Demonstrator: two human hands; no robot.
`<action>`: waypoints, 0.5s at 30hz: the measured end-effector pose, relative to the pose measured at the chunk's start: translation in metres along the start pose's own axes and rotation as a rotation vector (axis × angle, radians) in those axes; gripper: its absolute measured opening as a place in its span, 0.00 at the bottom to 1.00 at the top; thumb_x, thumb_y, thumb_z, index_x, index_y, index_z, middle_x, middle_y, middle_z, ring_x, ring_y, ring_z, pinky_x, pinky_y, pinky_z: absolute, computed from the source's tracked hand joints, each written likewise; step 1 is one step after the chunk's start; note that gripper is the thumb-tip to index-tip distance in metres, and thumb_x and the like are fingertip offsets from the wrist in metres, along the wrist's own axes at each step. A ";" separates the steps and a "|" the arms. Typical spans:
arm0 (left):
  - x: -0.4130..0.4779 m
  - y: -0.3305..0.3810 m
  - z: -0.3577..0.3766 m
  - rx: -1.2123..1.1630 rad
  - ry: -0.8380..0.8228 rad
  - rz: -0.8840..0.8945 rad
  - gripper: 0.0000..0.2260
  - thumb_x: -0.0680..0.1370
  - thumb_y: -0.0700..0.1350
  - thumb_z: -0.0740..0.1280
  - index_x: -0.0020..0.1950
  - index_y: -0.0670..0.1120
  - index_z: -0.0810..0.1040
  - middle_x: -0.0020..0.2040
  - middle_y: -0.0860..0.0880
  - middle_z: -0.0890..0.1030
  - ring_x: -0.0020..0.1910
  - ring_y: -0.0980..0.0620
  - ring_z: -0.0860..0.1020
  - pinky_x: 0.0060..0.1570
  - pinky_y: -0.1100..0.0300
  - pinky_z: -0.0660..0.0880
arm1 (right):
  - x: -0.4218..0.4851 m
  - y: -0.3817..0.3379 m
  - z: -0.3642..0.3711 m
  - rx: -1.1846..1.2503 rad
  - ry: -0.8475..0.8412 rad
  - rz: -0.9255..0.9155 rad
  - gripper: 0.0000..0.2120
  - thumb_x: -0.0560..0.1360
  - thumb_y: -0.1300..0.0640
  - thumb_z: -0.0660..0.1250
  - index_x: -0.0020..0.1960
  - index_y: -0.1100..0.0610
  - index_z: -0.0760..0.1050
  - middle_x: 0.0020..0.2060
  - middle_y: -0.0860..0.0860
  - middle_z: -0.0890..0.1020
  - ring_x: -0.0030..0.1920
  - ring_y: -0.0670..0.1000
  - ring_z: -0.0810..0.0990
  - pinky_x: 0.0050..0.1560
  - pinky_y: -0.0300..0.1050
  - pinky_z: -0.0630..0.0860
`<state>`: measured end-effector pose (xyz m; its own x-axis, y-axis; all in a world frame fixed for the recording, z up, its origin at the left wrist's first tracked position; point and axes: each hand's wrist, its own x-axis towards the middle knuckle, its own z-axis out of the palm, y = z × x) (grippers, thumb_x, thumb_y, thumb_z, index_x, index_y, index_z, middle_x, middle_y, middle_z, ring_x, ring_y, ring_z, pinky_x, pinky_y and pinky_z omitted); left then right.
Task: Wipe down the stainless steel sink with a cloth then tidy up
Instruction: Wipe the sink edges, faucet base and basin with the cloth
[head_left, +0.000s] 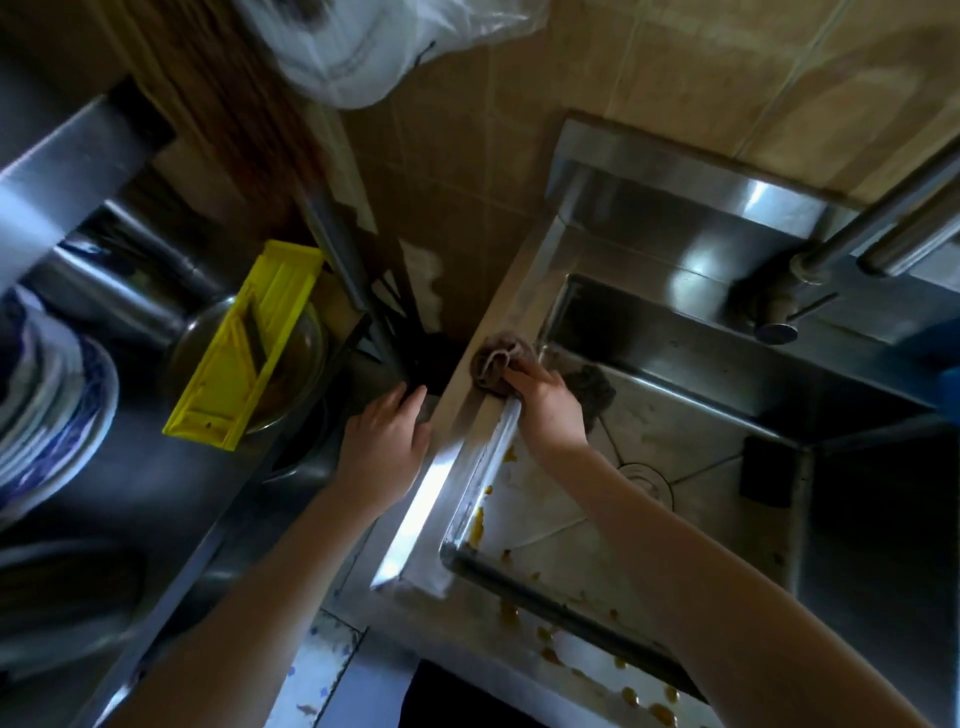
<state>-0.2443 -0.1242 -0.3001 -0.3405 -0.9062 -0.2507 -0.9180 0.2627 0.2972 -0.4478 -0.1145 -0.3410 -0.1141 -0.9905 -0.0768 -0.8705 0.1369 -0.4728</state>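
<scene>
Sink (530, 291) basin holding orange scraps (477, 519), right fingers (524, 375) clutching cloth (496, 364) on rim

The sink basin (649, 499) lies mostly open (orange smears aside); the faucet (779, 306) overhangs its back, a yellow slicer (244, 348) crowds the left.

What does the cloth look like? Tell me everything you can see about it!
The cloth is a small brownish-grey rag, soft and bunched into folds instead of spread flat. It sits on the left rim of the steel sink, towards its far corner, with one edge curling up. The right hand presses on it, fingers lying over its near side. The left hand is beside the sink and does not touch it. Whether it is wet cannot be told.
</scene>
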 end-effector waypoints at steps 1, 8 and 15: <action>-0.007 -0.001 0.001 -0.004 0.003 -0.014 0.22 0.80 0.47 0.59 0.73 0.46 0.65 0.73 0.43 0.66 0.69 0.43 0.66 0.64 0.47 0.66 | -0.007 -0.002 0.002 -0.012 -0.005 -0.015 0.28 0.71 0.70 0.64 0.65 0.46 0.75 0.67 0.47 0.73 0.57 0.58 0.74 0.50 0.45 0.75; -0.057 -0.007 0.010 -0.020 0.021 -0.125 0.22 0.80 0.48 0.58 0.74 0.47 0.63 0.73 0.44 0.66 0.68 0.42 0.67 0.63 0.48 0.66 | -0.051 -0.017 0.009 -0.020 -0.070 -0.118 0.28 0.71 0.70 0.63 0.64 0.46 0.75 0.68 0.49 0.72 0.57 0.58 0.74 0.51 0.46 0.75; -0.105 -0.012 0.013 -0.078 0.034 -0.213 0.22 0.80 0.47 0.58 0.74 0.47 0.63 0.72 0.44 0.67 0.68 0.43 0.67 0.65 0.47 0.66 | -0.099 -0.038 0.012 -0.082 -0.209 -0.236 0.31 0.70 0.72 0.58 0.65 0.46 0.74 0.66 0.49 0.73 0.58 0.56 0.73 0.54 0.47 0.74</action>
<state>-0.1998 -0.0276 -0.2893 -0.1328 -0.9494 -0.2846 -0.9493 0.0393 0.3119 -0.3979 -0.0212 -0.3263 0.1891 -0.9695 -0.1558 -0.8976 -0.1063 -0.4277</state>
